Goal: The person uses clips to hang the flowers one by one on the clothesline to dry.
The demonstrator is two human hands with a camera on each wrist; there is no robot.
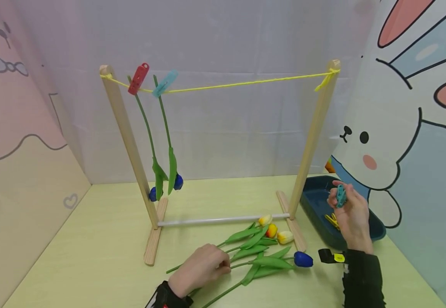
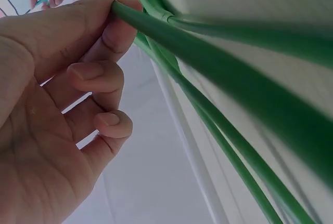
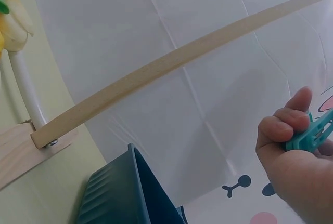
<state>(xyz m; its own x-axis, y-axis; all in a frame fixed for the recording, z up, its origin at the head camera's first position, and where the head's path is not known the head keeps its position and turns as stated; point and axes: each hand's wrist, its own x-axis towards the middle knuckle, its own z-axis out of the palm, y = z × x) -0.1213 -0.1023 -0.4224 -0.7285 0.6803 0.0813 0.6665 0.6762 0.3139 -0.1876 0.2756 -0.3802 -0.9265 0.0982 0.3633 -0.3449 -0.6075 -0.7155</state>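
My left hand (image 1: 203, 267) pinches the green stem (image 2: 218, 78) of an artificial tulip between thumb and index finger, the other fingers loosely bent. Several tulips lie around it on the table, with a blue bloom (image 1: 303, 259) and yellow-white ones (image 1: 285, 237) pointing right. Raised over the blue bin, my right hand (image 1: 351, 214) holds a teal clothespin (image 1: 341, 196) in its fingers. On the left of the yellow line (image 1: 238, 84), a red clothespin (image 1: 138, 79) and a light-blue clothespin (image 1: 165, 83) each clip a blue tulip (image 1: 178, 182) hanging bloom down.
Two wooden posts (image 1: 311, 149) on flat feet carry the line, joined low down by a white rod (image 1: 223, 221). The dark blue bin (image 1: 311, 205) at the right contains yellow clothespins (image 1: 332, 221). Printed curtains and a white backdrop (image 1: 226, 128) surround the table.
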